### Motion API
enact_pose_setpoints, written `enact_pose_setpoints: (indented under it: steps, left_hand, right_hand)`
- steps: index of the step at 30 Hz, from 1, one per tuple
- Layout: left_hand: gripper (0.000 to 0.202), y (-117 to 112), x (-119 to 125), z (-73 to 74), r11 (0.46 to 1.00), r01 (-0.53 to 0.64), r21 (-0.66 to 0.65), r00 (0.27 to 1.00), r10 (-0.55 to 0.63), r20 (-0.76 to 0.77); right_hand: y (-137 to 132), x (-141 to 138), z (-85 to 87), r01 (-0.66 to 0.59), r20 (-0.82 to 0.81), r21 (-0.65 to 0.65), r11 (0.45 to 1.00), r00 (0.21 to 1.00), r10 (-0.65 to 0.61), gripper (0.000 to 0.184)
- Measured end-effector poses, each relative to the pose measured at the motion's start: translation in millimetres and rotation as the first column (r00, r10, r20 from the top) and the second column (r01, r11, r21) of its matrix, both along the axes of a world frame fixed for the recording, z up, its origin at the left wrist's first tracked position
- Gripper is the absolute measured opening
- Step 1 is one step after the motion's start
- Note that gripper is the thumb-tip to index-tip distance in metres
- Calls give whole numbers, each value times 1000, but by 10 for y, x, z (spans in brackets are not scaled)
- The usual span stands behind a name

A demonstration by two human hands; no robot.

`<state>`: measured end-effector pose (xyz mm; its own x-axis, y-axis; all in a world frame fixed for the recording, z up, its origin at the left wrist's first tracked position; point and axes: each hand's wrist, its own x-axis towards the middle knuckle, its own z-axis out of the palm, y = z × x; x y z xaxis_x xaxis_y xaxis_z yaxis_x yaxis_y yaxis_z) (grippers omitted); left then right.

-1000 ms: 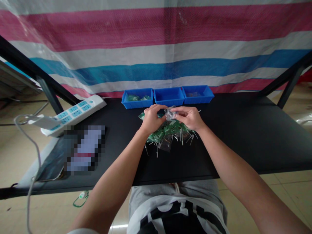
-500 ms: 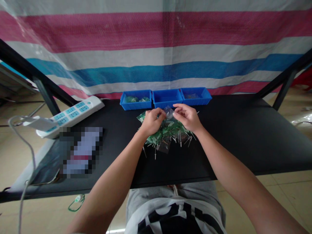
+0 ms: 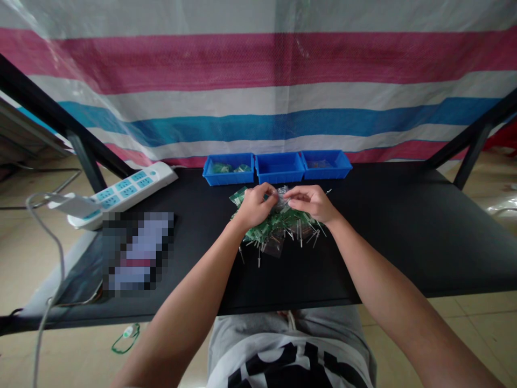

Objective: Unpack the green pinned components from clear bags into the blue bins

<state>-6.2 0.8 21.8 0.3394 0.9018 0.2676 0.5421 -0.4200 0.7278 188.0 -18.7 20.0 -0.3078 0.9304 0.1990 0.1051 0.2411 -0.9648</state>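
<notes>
A small clear plastic bag is held between my two hands, above a heap of small green packets and thin metal pins on the black table. My left hand pinches the bag's left side with thumb and forefinger. From the right, my right hand has its fingers closed on the bag's other side. What lies inside the bag is too small to make out. A brownish clear packet rests at the heap's near edge.
Three blue bins stand in a row behind the heap: the left bin holds green packets, then come the middle bin and right bin. A white power strip and a blurred flat item lie on the left of the table.
My right hand's fingers have come together on the bag, having been more spread before. The bag looks lower and more bunched. The view has shifted slightly.
</notes>
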Motion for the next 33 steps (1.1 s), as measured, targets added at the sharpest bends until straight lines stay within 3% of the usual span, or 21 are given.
enact_pose_setpoints:
  steps: [7,11,17,21,25,33]
  left_hand:
    - [23,66,-31,-58,986,-154,57,987,157,-41]
    - [22,89,-47,-93,984,-125,131,987,136,-86]
    - [20,110,-68,-148,969,-105,225,990,124,-73]
    - [20,145,-108,-164,966,-127,226,988,144,-61]
    - [21,186,-166,-147,962,-156,225,982,176,-71]
    - [32,270,-287,-128,949,-277,149,939,301,-169]
  right_hand:
    - [140,103,-58,207,-47,13,978,977,-206,29]
    - [281,266,-119,427,-165,30,904,894,-417,34]
    - [438,492,-241,569,-201,74,819,813,-546,71]
    - [461,519,-298,623,-177,25,782,772,-610,58]
    - [432,481,-297,620,-89,48,783,783,-615,43]
    - [328,342,-233,558,95,272,784,795,-599,26]
